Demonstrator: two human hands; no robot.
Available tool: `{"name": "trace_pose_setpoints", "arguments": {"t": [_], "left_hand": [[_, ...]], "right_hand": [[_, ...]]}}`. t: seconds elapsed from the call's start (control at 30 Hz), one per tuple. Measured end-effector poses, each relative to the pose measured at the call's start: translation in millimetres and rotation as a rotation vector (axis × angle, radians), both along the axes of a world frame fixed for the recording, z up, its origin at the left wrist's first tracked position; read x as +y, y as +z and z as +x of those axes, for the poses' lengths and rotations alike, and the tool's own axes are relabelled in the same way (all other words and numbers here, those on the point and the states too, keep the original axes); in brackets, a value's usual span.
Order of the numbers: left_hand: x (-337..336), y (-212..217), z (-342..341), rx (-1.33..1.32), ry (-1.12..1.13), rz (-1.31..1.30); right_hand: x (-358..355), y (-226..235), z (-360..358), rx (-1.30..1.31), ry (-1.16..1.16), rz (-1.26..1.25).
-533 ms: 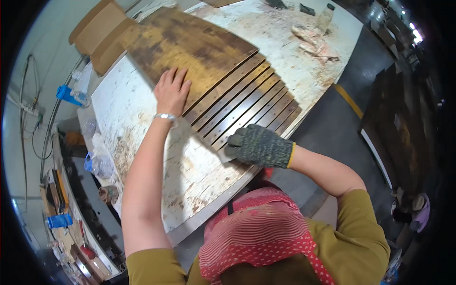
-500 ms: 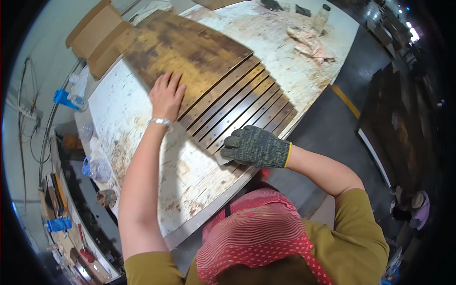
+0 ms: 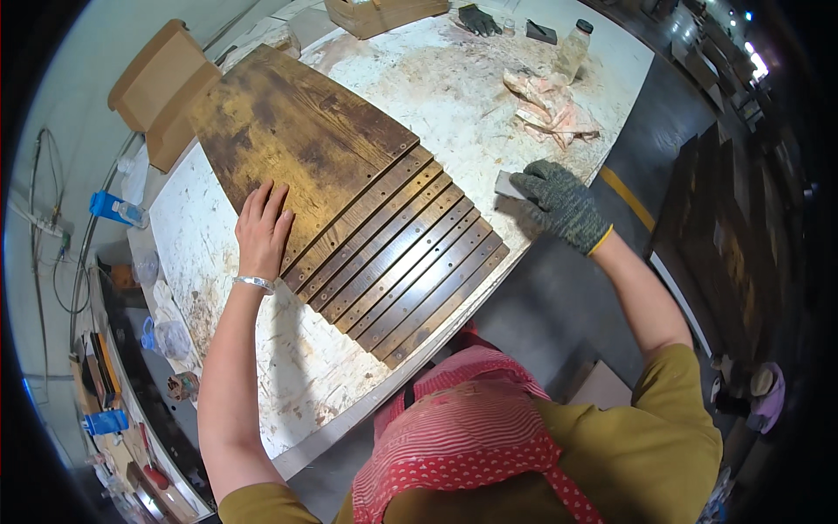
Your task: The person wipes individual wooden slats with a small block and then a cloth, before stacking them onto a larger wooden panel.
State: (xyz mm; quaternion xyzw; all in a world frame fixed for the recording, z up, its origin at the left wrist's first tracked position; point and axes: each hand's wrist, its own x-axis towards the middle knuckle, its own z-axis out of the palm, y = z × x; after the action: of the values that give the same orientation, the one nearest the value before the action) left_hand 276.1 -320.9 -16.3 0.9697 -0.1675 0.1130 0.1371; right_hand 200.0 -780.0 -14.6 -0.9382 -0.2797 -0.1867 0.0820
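A stack of brown wooden boards [image 3: 323, 127] is fanned out on the white worktable, with the near edges stepped like stairs and dotted with small dark holes. My bare left hand [image 3: 262, 231] lies on the left edge of the top board, fingers spread. To the right of the stack is my right hand [image 3: 566, 205] in a dark grey-green knit glove with a yellow cuff. Its fingers grip a small pale grey block [image 3: 506, 185], held just off the boards' right corners; whether it touches the table I cannot tell.
The stained white worktable [image 3: 393, 74] bears a crumpled cloth [image 3: 552, 109], a clear jar [image 3: 573, 51], a dark glove [image 3: 479, 20] and a cardboard box [image 3: 384, 16]. An open cardboard carton [image 3: 166, 87] stands at the left edge. Dark panels [image 3: 720, 244] lean on the right beyond a floor gap.
My right hand has moved from the near edges of the boards to the right and farther away, with the block in it. The view has shifted; my left hand stays on the top board.
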Motion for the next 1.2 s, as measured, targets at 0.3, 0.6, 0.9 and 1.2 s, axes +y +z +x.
{"name": "trace_pose_setpoints", "arguments": {"t": [0.3,0.6,0.9,1.2], "left_hand": [[2,0,-1,-0.022,-0.023,0.007],[1,-6,0,-0.070,-0.031,-0.021],[1,-7,0,-0.104,-0.037,-0.048],[0,-6,-1,-0.090,-0.024,-0.087]], "right_hand": [[144,-17,-67,0.273,0.017,0.231],[108,-21,-43,0.011,-0.387,0.259],[269,-30,-126,0.250,0.242,0.407],[244,14,-74,0.275,0.183,0.110]]}}
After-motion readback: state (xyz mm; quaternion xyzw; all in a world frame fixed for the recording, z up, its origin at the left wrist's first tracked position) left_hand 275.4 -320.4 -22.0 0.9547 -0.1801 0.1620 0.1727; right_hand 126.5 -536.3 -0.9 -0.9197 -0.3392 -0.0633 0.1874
